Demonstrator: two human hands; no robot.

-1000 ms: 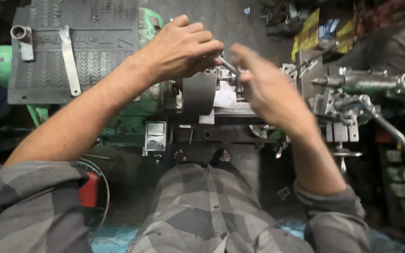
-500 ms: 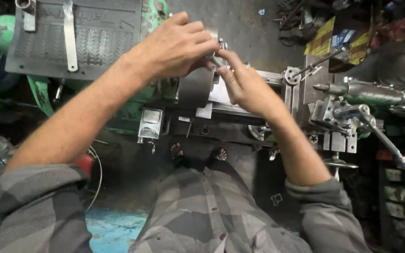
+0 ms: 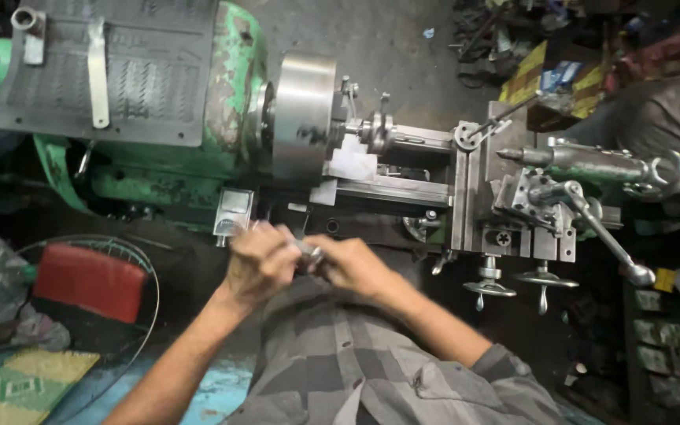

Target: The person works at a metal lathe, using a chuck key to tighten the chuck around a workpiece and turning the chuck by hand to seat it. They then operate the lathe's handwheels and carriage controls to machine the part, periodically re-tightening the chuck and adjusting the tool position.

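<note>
Head view: your left hand and right hand both pinch a small metal part between closed fingertips, below the lathe chuck.

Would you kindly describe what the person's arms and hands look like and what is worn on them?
Both hands, left hand and right hand, are bare, with no gloves. The forearms are uncovered; a grey checked shirt has its sleeves rolled up near the elbows. No watch or rings are visible.
</note>
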